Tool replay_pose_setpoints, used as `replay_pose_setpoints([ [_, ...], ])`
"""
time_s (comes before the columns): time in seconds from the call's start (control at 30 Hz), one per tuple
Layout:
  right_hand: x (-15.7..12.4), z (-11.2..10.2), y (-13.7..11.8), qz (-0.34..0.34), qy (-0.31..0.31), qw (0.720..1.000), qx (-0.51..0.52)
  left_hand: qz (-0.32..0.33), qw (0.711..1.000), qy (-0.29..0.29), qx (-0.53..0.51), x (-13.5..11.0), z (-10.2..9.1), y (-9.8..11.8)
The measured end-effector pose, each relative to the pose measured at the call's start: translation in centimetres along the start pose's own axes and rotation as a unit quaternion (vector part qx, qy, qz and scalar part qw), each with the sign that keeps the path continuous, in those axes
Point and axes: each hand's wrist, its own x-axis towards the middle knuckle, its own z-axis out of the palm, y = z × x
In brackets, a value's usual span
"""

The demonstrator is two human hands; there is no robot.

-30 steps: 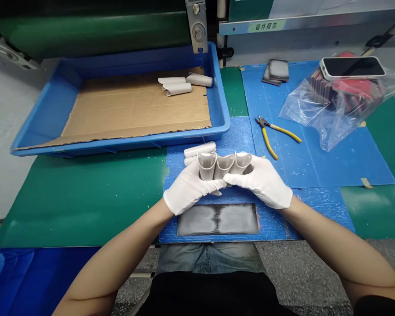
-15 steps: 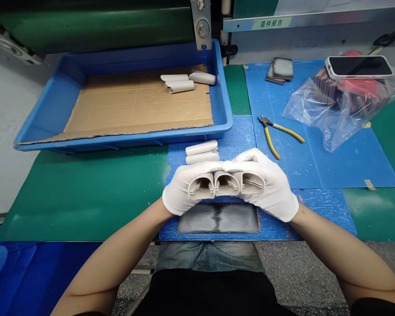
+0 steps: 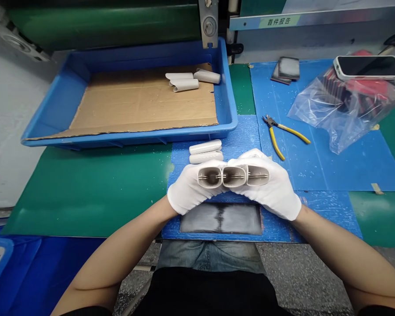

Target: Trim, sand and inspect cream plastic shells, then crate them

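Note:
Both my hands wear white gloves and together hold three grey plastic sleeves [image 3: 233, 176] side by side, their open ends turned toward me. My left hand [image 3: 186, 193] wraps the left sleeve; my right hand [image 3: 274, 191] wraps the right one. They hover above a dark grey pad [image 3: 220, 218] on a blue mat [image 3: 316, 162]. Just beyond my fingers two more grey sleeves [image 3: 206, 151] lie on the mat.
A blue tray [image 3: 62, 98] lined with cardboard holds three grey sleeves [image 3: 192, 80] at its far right. Yellow-handled cutters [image 3: 285, 133], a clear bag of red parts [image 3: 352, 98] with a phone [image 3: 370, 66] on top, and small dark pads [image 3: 286, 69] lie to the right.
My hands have tipped the three sleeves from upright toward me, so their open ends now face the camera straight on. The view has shifted slightly.

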Motion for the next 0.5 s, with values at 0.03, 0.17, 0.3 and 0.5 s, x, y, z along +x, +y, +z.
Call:
replay_pose_setpoints([
  [0.03,0.0,0.0,-0.1,0.006,0.001,1.000,0.002,0.006,1.000,-0.003,0.006,0.0,0.0,0.1],
  [0.17,-0.1,0.0,-0.5,0.017,0.004,1.000,0.010,-0.001,0.999,0.000,0.045,0.0,0.0,1.3],
  [0.3,0.0,0.0,-0.8,0.006,0.003,1.000,0.017,-0.022,0.998,0.004,0.052,0.0,-0.1,2.7],
  [0.5,0.2,-0.2,-1.0,-0.010,-0.013,1.000,0.011,-0.005,0.999,-0.014,0.038,-0.1,-0.3,3.1],
])
